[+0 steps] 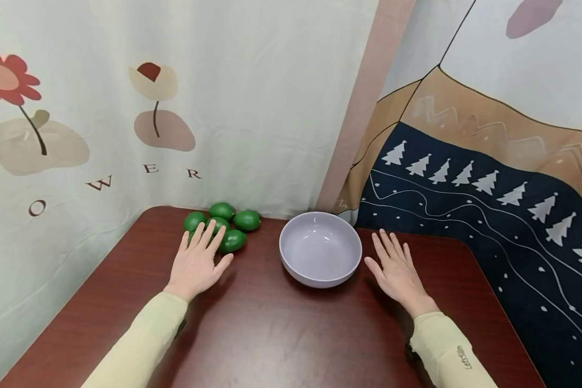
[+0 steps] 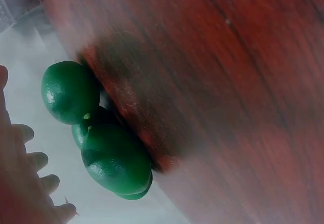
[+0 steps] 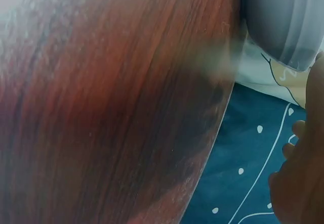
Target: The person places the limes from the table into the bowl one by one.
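Note:
Several glossy green limes (image 1: 233,241) lie in a cluster at the back left of the table, also visible as limes (image 2: 116,158) in the left wrist view. My left hand (image 1: 197,265) is held palm down with spread, straight fingers, its fingertips overlapping the nearest limes in the head view. To the right of the limes stands a pale lavender bowl (image 1: 320,249) with nothing in it. My right hand (image 1: 396,272) is just right of the bowl, fingers straight and thumb apart, holding nothing. The bowl's outer wall (image 3: 283,21) shows in the right wrist view.
The dark red-brown wooden table (image 1: 281,334) has its back edge against a white curtain (image 1: 262,108) with printed flowers. A navy, tan and white printed cloth (image 1: 431,199) hangs at the back right. Long pale yellow-green sleeves (image 1: 140,339) cover both arms.

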{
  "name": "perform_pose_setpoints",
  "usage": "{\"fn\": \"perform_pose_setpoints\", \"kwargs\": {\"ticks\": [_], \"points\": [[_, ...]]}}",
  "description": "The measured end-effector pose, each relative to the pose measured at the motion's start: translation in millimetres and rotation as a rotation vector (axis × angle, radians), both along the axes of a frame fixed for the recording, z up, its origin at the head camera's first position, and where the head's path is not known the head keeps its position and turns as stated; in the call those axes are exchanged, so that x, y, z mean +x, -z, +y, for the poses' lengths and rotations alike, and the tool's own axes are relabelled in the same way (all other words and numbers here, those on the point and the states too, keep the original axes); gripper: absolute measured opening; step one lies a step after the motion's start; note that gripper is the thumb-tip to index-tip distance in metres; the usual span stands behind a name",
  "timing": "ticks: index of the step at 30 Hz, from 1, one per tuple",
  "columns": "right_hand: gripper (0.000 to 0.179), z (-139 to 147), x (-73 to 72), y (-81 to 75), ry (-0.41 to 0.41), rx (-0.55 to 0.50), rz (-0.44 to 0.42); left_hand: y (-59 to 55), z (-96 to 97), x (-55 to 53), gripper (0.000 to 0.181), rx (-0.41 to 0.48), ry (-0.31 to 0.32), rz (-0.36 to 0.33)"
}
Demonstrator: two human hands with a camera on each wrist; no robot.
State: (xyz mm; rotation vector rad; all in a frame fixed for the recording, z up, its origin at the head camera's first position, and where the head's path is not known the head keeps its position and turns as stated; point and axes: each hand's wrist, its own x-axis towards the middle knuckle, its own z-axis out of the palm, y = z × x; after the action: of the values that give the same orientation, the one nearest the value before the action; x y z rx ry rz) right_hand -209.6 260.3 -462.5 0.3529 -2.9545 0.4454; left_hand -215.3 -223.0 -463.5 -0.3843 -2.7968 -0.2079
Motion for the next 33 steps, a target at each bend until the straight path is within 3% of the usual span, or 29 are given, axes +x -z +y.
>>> {"fn": "perform_pose_setpoints", "kwargs": {"ticks": [21,33], "points": [[0.074,-16,2.6,5.3,-0.034,-0.197,-0.052,6.1,2.7,-7.6,0.067,0.028,0.049,0.018],[0.072,-25,3.3,5.5,-0.06,-0.237,-0.059,10.8,6.4,-11.5,0.064,0.05,0.065,0.041]]}}
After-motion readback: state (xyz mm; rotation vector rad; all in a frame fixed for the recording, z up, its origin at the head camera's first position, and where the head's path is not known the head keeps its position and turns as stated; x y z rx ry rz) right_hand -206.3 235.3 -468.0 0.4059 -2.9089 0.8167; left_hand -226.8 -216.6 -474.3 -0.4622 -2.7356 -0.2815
